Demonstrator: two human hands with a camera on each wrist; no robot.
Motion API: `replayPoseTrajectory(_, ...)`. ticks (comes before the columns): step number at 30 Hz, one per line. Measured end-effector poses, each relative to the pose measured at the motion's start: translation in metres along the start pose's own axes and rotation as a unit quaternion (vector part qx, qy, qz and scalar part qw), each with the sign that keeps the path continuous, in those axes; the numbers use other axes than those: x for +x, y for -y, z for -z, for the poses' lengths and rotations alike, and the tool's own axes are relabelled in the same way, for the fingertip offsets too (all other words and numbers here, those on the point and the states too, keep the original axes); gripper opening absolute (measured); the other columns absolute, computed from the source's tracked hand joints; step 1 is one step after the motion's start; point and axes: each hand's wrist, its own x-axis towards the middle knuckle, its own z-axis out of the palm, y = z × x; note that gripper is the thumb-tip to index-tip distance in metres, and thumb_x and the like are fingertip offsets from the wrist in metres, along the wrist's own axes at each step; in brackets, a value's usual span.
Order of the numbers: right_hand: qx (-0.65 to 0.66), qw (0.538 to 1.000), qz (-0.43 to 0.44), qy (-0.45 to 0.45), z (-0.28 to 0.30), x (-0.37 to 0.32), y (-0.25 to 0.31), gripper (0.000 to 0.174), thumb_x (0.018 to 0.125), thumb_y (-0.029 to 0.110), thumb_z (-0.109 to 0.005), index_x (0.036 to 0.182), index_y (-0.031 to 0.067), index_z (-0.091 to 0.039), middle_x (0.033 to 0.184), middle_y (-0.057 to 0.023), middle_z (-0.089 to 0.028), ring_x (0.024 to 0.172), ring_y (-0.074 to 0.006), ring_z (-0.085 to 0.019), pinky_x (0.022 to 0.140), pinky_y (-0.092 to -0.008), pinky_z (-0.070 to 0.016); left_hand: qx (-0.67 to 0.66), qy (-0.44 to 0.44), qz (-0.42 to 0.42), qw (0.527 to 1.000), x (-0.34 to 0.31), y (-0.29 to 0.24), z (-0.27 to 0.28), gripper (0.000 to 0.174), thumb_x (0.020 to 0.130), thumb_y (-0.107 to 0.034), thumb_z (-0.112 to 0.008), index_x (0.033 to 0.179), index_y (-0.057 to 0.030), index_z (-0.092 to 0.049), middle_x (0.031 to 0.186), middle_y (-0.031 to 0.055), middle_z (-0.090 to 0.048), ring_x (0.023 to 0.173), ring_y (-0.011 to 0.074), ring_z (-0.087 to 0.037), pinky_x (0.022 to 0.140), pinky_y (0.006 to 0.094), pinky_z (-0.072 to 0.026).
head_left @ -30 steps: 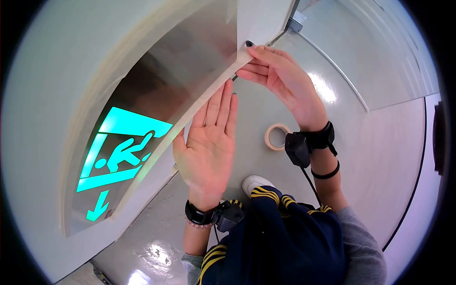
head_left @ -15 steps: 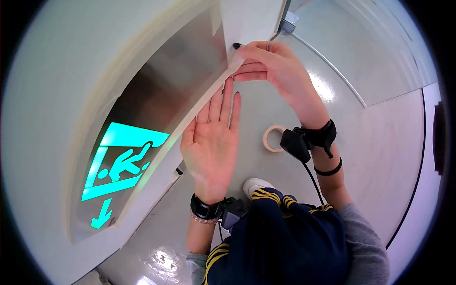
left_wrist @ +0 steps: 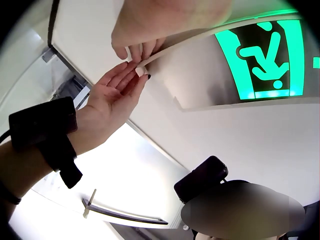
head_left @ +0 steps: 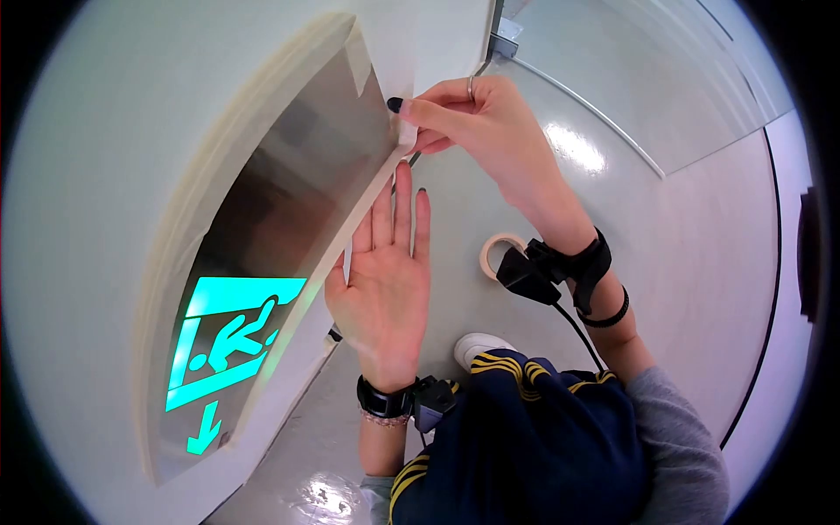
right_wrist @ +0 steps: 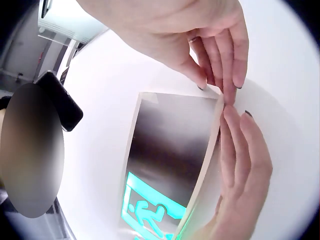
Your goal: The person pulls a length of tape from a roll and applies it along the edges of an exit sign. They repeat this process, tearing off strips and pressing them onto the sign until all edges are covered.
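Observation:
A glowing green exit sign (head_left: pixel 293 175) is set on the white wall, its edges lined with masking tape. My right hand (head_left: pixel 490 131) pinches the loose end of a masking tape strip (head_left: pixel 408 134) between thumb and fingers at the sign's upper corner. In the right wrist view that end stands off the corner beside the thumb. Along the strip's long edge lies my left hand (head_left: pixel 385 289), palm toward the head camera, fingers straight and tips just below the right fingers. The left wrist view shows both hands' fingertips close together at the tape.
A masking tape roll (head_left: pixel 485 255) lies on the grey floor, partly behind the right wrist camera (head_left: pixel 528 278). A shoe (head_left: pixel 477 347) stands below it. A glass panel (head_left: pixel 630 79) with a bottom rail rises at the upper right.
The head view has shifted, so more of the sign's top shows. My right thumb has come in over the sign's corner with the tape end. The left hand stays straight along the edge.

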Motion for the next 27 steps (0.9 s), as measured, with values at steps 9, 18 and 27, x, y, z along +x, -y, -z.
replayPoseTrajectory(9, -0.103, 0.990, 0.079, -0.061, -0.010, -0.008, 0.004, 0.019, 0.078, 0.009, -0.061, 0.082, -0.0084, -0.066, 0.065, -0.0061, -0.063, 0.059, -0.0085, -0.056, 0.056, -0.0218, -0.0445, 0.011, 0.032, 0.012, 0.999, -0.006, 0.000, -0.004, 0.053, 0.093, -0.030, -0.028, 0.137, 0.0003, -0.025, 0.145, 0.0145, -0.022, 0.135, 0.0267, -0.018, 0.112, 0.0414, -0.0142)
replayPoseTrajectory(18, -0.136, 0.985, 0.044, -0.101, -0.005, -0.008, 0.011, 0.037, 0.084, 0.028, -0.058, 0.078, -0.0082, -0.066, 0.061, -0.0093, -0.062, 0.059, -0.0088, -0.054, 0.054, -0.0208, -0.0408, 0.008, 0.031, 0.022, 0.999, -0.004, 0.005, -0.012, 0.054, 0.093, -0.030, -0.026, 0.137, 0.0015, -0.023, 0.145, 0.0157, -0.021, 0.135, 0.0264, -0.017, 0.113, 0.0404, -0.0138)
replayPoseTrajectory(27, -0.016, 0.994, 0.094, -0.052, 0.000, -0.017, 0.025, 0.059, 0.094, 0.041, -0.028, 0.093, -0.0062, -0.063, 0.080, -0.0140, -0.066, 0.081, -0.0193, -0.060, 0.085, -0.0300, -0.0405, -0.010, 0.031, 0.025, 0.999, -0.014, -0.004, -0.009, 0.055, 0.094, -0.033, -0.020, 0.138, -0.0001, -0.021, 0.146, 0.0150, -0.019, 0.136, 0.0256, -0.015, 0.112, 0.0416, -0.0112)
